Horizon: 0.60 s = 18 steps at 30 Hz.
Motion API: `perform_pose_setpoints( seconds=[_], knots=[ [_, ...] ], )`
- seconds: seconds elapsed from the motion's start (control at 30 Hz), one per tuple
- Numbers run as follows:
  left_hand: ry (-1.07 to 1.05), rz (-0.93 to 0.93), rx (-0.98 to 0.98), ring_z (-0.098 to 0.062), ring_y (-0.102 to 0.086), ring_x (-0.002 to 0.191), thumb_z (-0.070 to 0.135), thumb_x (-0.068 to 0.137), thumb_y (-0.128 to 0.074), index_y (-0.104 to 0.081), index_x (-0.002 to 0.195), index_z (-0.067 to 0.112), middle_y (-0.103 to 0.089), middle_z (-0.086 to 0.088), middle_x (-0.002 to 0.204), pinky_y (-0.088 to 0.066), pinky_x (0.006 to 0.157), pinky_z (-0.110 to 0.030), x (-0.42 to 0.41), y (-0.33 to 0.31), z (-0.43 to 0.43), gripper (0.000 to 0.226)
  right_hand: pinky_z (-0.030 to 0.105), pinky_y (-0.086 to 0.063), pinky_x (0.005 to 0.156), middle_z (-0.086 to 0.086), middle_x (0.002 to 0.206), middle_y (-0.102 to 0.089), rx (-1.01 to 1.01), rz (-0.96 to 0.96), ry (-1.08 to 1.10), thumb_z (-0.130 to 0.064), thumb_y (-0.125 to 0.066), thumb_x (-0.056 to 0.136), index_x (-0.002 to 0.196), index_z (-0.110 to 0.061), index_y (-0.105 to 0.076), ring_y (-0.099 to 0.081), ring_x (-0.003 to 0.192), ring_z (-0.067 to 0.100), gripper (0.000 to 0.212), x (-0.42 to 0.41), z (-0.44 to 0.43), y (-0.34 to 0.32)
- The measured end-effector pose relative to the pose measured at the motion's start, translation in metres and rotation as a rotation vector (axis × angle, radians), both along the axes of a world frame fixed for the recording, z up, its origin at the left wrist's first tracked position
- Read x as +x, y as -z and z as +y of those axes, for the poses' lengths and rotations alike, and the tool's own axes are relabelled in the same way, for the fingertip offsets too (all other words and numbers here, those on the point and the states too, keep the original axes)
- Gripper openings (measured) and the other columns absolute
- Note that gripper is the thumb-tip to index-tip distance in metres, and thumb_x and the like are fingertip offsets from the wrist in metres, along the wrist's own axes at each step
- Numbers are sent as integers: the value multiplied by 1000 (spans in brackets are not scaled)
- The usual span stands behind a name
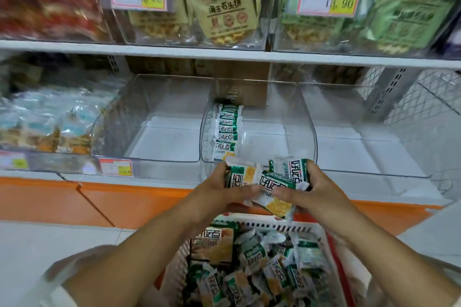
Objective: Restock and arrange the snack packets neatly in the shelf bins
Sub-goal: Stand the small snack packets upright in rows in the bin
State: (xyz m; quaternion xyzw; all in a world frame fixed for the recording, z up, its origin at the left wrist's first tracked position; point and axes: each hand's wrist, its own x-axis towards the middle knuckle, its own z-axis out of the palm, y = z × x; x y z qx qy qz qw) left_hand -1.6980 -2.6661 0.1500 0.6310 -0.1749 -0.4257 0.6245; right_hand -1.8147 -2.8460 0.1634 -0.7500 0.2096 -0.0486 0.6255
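Observation:
Both hands hold a bunch of small green-and-white snack packets just in front of the middle clear shelf bin. My left hand grips the bunch from the left, and my right hand grips it from the right. Inside that bin, a neat row of the same packets stands along its left wall. Below my hands, a white basket holds several loose packets of the same kind.
A clear bin to the left and another to the right hold nothing. Further left lies a bin of blue-wrapped snacks. The upper shelf carries large snack bags and price tags. An orange ledge runs below the bins.

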Motion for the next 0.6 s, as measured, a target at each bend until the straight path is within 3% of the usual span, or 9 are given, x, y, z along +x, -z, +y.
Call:
perform_pose_setpoints(
  seconds=[0.07,0.17,0.27,0.33,0.43,0.53,0.6],
  knots=[
    [-22,-21,6,-26,-70,107,18,72,-87,-46,132,29,-72,-2,117,-55,95,-42,0,2,-3,73,41,-50,95,-14,112,-69,2,11,14,-67,-85,45,119,-36,-52,-65,106,10,87,12,2,3],
    [-102,-29,-1,-25,-71,101,10,72,-87,-49,129,26,-73,-3,112,-58,87,-38,4,9,-5,71,47,-51,96,-9,125,-65,102,32,10,-72,-82,48,132,-35,-44,-64,111,19,100,26,8,21],
    [-160,-22,21,-30,-72,97,0,74,-81,-50,124,20,-75,-8,106,-58,88,-50,15,9,-3,63,41,-57,74,11,112,-70,357,-14,25,-42,-75,71,123,-17,-53,-70,91,31,63,40,10,31],
    [-200,5,9,-33,-72,98,-5,73,-80,-50,123,17,-74,-11,107,-57,88,-52,24,5,3,63,40,-57,72,14,104,-73,392,-49,26,-30,-65,79,117,-12,-58,-72,88,30,42,47,11,27],
    [-288,-10,-11,-31,-73,96,-8,71,-79,-52,117,13,-75,-12,104,-61,80,-43,42,-2,19,58,45,-56,84,4,103,-74,203,-84,99,-25,-69,83,118,-18,-58,-72,91,23,37,70,2,14],
    [-401,-27,-43,-29,-74,92,-6,70,-78,-51,109,8,-76,-13,100,-62,74,-33,60,-9,38,49,33,-59,79,-3,100,-72,-46,-93,115,-17,-73,83,101,-18,-57,-71,86,13,24,115,-15,5],
    [-470,-28,-77,-29,-74,91,-1,65,-79,-50,114,6,-76,-14,98,-61,73,-30,71,-10,51,57,23,-51,76,-9,95,-69,-352,-26,-33,-22,-79,79,93,-21,-61,-66,88,10,22,150,-24,12]
  ],
)
